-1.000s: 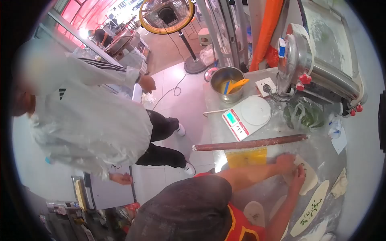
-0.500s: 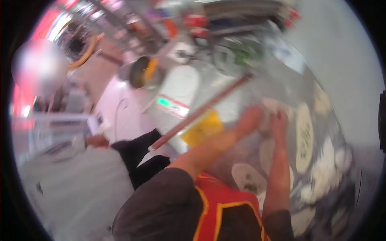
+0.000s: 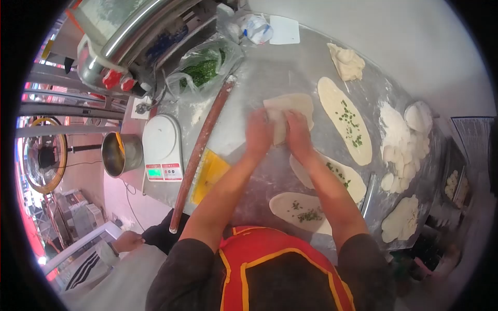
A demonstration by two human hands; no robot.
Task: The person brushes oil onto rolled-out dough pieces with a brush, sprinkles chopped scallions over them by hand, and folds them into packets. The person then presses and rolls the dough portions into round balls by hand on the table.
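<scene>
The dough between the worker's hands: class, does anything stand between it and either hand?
Nothing visible does. The left hand and right hand are at opposite sides of the dough. The rolling pin lies to the left, outside that space.

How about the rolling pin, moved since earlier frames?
No: the rolling pin still lies between the scale and the yellow sheet; no shift against the scale shows, only the camera turned.

Pinkish glare lights the left; the table [image 3: 231, 127] carries a pale sheen. The left hand [image 3: 259, 132] blurs slightly; edges bow into black.
</scene>
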